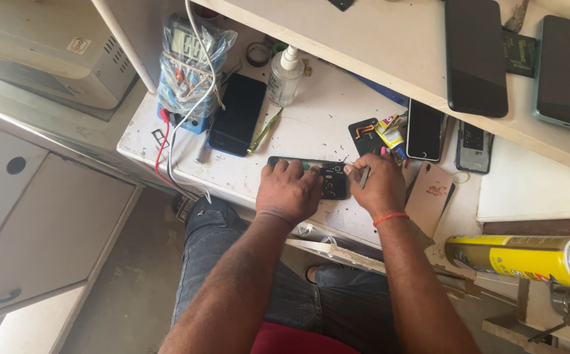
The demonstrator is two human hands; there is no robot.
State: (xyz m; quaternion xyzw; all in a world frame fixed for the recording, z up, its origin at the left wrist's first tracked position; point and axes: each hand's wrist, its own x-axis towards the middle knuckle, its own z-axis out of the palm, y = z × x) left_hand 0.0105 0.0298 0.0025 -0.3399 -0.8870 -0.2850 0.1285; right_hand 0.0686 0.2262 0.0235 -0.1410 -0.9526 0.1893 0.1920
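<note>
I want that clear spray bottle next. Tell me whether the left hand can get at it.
Probably yes: the left hand rests on the opened phone, and the bare tabletop between it and the spray bottle holds only a small green tool.

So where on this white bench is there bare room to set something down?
Bare patches: the bench between the spray bottle and the opened phone, and the front edge left of the left hand, below the black phone. Crowded: right of the right hand, where phones and parts cluster.

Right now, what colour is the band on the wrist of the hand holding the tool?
Orange. The wristband on the right hand shows in the head view.
</note>
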